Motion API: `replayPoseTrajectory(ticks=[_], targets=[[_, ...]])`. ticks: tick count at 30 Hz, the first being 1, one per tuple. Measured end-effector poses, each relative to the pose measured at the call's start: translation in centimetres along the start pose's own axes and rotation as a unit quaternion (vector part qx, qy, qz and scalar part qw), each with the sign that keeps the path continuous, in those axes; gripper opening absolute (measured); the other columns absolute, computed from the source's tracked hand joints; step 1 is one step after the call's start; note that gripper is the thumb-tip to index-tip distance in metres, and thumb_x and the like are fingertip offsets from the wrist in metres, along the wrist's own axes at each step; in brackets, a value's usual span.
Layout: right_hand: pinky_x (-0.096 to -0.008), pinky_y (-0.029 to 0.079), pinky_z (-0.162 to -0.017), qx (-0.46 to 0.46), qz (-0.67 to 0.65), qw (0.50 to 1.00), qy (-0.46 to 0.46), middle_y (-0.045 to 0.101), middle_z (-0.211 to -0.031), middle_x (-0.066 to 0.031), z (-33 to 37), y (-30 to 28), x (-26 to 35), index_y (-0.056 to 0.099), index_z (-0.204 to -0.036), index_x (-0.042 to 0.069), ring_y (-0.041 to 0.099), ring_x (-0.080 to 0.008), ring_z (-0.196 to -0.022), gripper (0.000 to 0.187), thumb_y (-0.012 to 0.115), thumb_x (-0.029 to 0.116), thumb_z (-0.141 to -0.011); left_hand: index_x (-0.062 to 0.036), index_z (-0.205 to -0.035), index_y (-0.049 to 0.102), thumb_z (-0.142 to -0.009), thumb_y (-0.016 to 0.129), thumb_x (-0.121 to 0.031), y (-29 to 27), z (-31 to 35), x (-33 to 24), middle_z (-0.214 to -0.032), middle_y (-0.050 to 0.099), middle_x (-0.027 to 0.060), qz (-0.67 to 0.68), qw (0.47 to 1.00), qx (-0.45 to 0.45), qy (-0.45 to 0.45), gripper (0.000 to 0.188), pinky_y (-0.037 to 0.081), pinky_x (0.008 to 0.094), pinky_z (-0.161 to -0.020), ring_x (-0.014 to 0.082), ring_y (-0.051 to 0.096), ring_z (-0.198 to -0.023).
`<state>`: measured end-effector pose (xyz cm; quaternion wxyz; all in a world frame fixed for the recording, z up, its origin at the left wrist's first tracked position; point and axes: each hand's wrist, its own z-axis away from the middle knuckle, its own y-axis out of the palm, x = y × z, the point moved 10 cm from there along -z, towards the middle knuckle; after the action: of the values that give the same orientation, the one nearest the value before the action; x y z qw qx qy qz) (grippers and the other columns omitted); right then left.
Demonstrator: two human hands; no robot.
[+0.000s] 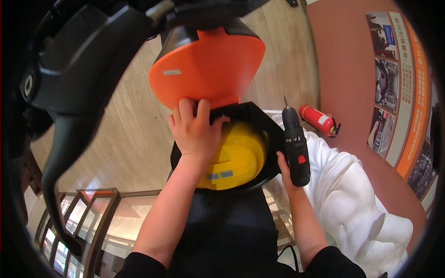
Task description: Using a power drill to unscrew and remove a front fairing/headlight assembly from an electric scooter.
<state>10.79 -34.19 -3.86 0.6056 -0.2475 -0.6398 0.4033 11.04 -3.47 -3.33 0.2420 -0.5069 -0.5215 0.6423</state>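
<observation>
The yellow helmet (pixel 232 160) is smooth plastic with a soft shine. The black box (pixel 271 134) around it looks like plastic, its orange lid (pixel 211 67) smooth with a slight sheen. The drill (pixel 294 150) has a mostly matt black plastic body and a thin metal bit (pixel 285 102). The fire extinguisher (pixel 317 119) is glossy, red-painted metal. The white sculpture (pixel 340 185) looks smooth and plaster-like, the floor (pixel 125 125) wood-grained planks, the black sleeves (pixel 141 268) dull cloth

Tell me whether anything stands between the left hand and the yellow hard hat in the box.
Nothing visible does. The orange lid is tipped open beyond the yellow hard hat, and the left hand overlaps the hat's left side in view. The right hand holds the black drill off to the right.
</observation>
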Motion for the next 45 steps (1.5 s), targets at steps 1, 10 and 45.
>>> replayPoseTrajectory(ticks=[1,10,45], targets=[[-0.0376,0.058,-0.082,0.005,-0.032,0.999,0.016,0.075,-0.098,-0.0118,-0.1,0.1,-0.3,0.071,-0.117,0.003,0.073,-0.0278,-0.085,0.044,0.089,0.009,-0.077,-0.0130,-0.096,0.062,-0.060,0.096,-0.027,-0.2,-0.1,0.1,-0.106,0.054,0.0073,-0.001,1.000,-0.005,-0.010,0.052,0.044,0.0445,-0.082,0.0322,0.057,-0.098],[-0.0375,0.057,-0.087,0.000,-0.005,1.000,0.001,0.073,-0.112,-0.0098,1.2,1.1,-1.8,0.070,-0.127,0.006,0.070,-0.0264,-0.096,0.052,0.088,0.015,-0.079,-0.0129,-0.096,0.061,-0.061,0.096,-0.029,0.1,0.3,0.5,-0.106,0.055,0.0063,-0.005,1.000,-0.014,-0.015,0.052,0.045,0.0458,-0.086,0.0316,0.059,-0.102],[-0.0343,0.050,-0.090,0.074,-0.183,0.977,0.075,0.065,-0.108,-0.0040,-2.5,0.1,-1.1,0.065,-0.123,0.002,0.060,-0.0172,-0.098,0.052,0.084,0.007,-0.075,-0.0082,-0.100,0.065,-0.065,0.094,-0.024,0.2,0.2,0.4,-0.105,0.057,0.0107,0.060,0.997,-0.050,0.002,0.049,0.052,0.0469,-0.084,0.0359,0.060,-0.102]])
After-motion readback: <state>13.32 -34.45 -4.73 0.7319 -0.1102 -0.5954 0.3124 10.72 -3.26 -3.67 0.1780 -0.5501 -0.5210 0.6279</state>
